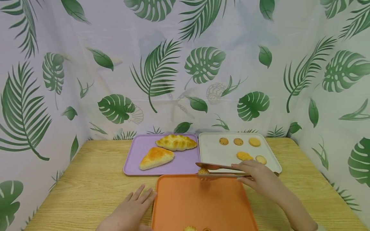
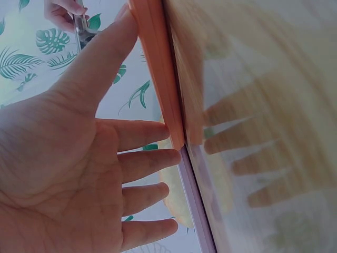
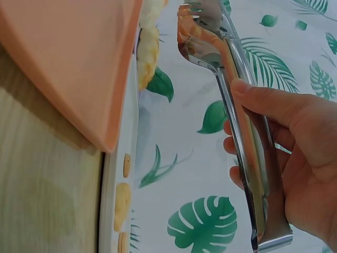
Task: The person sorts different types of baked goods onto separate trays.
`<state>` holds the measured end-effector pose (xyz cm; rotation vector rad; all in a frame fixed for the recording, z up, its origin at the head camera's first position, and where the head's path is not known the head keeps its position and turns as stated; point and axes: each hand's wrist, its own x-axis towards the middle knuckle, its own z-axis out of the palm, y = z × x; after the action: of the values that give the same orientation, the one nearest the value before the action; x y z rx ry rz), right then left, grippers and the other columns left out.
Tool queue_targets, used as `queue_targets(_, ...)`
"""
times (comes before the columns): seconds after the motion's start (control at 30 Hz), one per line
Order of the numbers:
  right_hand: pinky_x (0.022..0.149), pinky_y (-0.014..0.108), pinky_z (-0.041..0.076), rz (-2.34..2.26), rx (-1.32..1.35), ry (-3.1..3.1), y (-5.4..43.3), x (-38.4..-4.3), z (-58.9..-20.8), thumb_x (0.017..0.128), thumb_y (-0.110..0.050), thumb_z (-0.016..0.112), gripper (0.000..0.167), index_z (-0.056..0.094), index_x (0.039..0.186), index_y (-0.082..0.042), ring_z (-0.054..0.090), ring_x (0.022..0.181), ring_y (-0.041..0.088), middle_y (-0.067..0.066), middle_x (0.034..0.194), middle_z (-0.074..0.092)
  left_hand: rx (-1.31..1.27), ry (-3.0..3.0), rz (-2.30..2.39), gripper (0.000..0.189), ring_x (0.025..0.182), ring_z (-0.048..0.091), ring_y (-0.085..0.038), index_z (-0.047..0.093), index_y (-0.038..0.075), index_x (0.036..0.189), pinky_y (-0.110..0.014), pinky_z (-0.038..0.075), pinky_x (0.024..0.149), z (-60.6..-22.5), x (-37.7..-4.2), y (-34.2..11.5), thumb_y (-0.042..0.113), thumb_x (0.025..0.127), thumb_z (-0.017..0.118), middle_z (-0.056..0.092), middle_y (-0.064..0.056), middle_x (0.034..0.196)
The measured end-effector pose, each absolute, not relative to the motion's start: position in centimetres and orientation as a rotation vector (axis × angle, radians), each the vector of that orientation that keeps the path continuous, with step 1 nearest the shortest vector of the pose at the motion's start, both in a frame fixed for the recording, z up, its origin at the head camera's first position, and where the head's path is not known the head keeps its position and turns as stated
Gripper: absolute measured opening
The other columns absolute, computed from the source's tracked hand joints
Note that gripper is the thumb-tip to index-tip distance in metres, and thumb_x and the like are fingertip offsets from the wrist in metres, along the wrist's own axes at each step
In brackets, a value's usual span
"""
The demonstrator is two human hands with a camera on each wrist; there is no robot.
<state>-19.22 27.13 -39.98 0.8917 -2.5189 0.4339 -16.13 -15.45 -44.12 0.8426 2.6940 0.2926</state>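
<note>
My right hand [image 1: 261, 176] grips a pair of metal tongs [image 3: 239, 100], thumb on one arm and fingers curled round the other. Between the tong tips sits a small golden cookie [image 1: 203, 171], over the far edge of the orange tray [image 1: 202, 202]. My left hand [image 1: 130, 210] lies beside that tray's left side, fingers straight and spread. In the left wrist view its thumb and fingertips are right at the orange rim [image 2: 158, 74]. Two more cookies [image 1: 190, 228] show at the tray's near end, partly cut off by the frame.
Behind on the left, a purple tray [image 1: 133, 160] bears a triangular bread [image 1: 156, 158] and a braided bread [image 1: 176, 142]. To its right, a white tray [image 1: 209, 147] carries several cookies, among them a flower-edged one [image 1: 244, 156]. A leaf-patterned curtain [image 1: 173, 80] surrounds the wooden table [image 1: 95, 173].
</note>
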Motion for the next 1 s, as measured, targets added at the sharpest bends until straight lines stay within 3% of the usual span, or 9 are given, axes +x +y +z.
queue_targets(0.1,0.080,0.044,0.054,0.430,0.842,-2.508,27.7,-19.6,-39.8,0.071,-0.014,0.082,0.044,0.072,0.114,-0.017,0.063,0.089,0.015,-0.004,0.102,0.070,0.838,2.690,0.299,0.099,0.146,0.021,-0.046,0.035,0.006,0.151,-0.068,0.031,0.108,-44.1,-16.1,-15.5,0.054,0.074,0.075,0.034,-0.020,0.156)
queue_targets(0.2,0.070,0.033,0.052,0.425,0.803,-2.496,28.3,-20.0,-39.6,0.072,-0.015,0.082,0.042,0.073,0.113,-0.017,0.060,0.086,0.012,-0.005,0.099,0.069,0.835,2.685,0.306,0.098,0.147,0.020,-0.046,0.035,0.006,0.151,-0.068,0.031,0.108,-44.1,-16.1,-15.5,0.054,0.074,0.075,0.034,-0.020,0.156)
queue_targets(0.47,0.065,0.028,0.050,0.471,0.712,-2.549,29.9,-21.2,-39.4,0.076,-0.013,0.080,0.038,0.072,0.114,-0.013,0.061,0.083,0.013,-0.002,0.098,0.069,0.855,2.719,0.274,0.099,0.146,0.024,-0.044,0.037,0.006,0.150,-0.067,0.031,0.108,-44.2,-16.0,-15.5,0.058,0.073,0.073,0.036,-0.018,0.155)
queue_targets(0.8,0.072,0.043,0.053,0.505,0.633,-2.611,31.4,-23.0,-39.6,0.079,-0.013,0.078,0.037,0.071,0.115,-0.006,0.066,0.093,0.030,0.013,0.109,0.071,0.844,2.742,0.258,0.101,0.146,0.025,-0.044,0.039,0.007,0.149,-0.065,0.030,0.110,-44.5,-16.1,-15.6,0.060,0.070,0.074,0.038,-0.016,0.155)
queue_targets(1.0,0.068,0.038,0.049,0.485,0.580,-2.671,32.3,-24.0,-40.3,0.080,-0.012,0.077,0.035,0.071,0.114,-0.003,0.061,0.083,0.023,0.013,0.102,0.070,0.843,2.742,0.245,0.099,0.146,0.026,-0.044,0.039,0.007,0.149,-0.065,0.031,0.109,-44.5,-16.1,-15.5,0.057,0.071,0.075,0.038,-0.016,0.155)
